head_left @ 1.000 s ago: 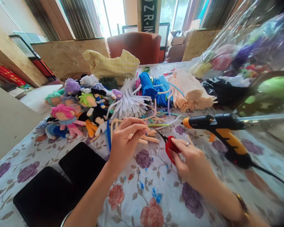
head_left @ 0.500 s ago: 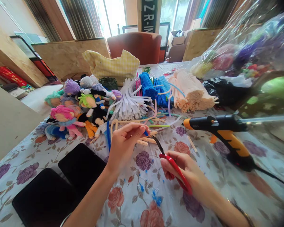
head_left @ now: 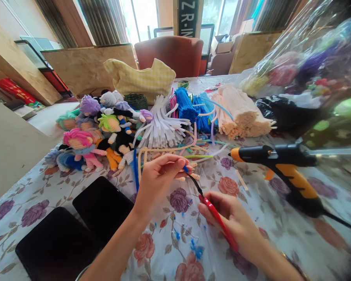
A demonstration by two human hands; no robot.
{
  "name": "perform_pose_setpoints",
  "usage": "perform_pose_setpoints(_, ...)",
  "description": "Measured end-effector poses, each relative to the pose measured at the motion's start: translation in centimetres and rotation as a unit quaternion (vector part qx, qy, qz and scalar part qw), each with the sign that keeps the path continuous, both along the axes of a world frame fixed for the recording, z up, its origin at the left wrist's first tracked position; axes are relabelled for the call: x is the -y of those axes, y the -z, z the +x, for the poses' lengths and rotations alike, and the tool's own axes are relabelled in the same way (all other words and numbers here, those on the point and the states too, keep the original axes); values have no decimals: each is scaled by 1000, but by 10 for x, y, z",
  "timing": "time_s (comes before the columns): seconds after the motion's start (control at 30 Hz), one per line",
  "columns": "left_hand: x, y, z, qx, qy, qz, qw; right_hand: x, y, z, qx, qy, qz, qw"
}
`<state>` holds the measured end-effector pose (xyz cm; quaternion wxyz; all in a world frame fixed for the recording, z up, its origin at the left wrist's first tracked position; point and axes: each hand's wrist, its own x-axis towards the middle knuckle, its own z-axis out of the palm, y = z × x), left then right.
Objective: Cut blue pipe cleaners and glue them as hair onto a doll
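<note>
Count on the tablecloth [head_left: 155, 269]: one pair of scissors [head_left: 218, 218], one small blue piece [head_left: 185, 168], one glue gun [head_left: 286, 154] at right, two flat black panels [head_left: 55, 242] at lower left. At left of centre lies one heap of dolls [head_left: 78, 140]; at least five are told apart by hair colour (teal, purple, grey, lime, pink), but overlap prevents a full count. Upper centre holds four clear bundles of fuzzy stems: one white bundle [head_left: 163, 125], two blue bundles [head_left: 185, 105] side by side, and one peach bundle [head_left: 245, 113]. One yellow checked cloth [head_left: 143, 80] lies behind them. Blue scraps [head_left: 197, 249] at lower centre: one larger clump and several specks, too small to number.

Blue piece: located at the centre of the frame, short, saturated blue, mostly covered by fingers, one end protruding. Its full length cannot be determined.

Scissors: red handles, dark slender blades curving up and left, with the tips at the protruding blue end. Whether the blades are parted or actually touching the piece cannot be told.

Left hand [head_left: 158, 179]: pinching the blue piece between thumb and fingertips, other fingers curled. Right hand [head_left: 236, 218]: fingers folded about the red handles, the scissors slanting from lower right towards centre.
</note>
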<state>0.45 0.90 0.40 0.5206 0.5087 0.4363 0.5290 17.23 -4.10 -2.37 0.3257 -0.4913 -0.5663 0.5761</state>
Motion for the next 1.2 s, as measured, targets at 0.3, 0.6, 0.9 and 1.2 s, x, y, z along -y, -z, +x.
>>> perform_pose_setpoints(0.3,-1,1,-1,11,25,-11,1000,1,6,0,55,10,72,996)
perform_pose_setpoints(0.6,-1,2,-2,28,35,-16,999,-2,8,0,100,20,88,991)
perform_pose_setpoints(0.9,0,1,-2,16,44,-22,999,-1,11,0,66,19,84,994)
perform_pose_setpoints(1.2,-1,5,-3,11,46,-23,999,-3,12,0,68,22,89,993)
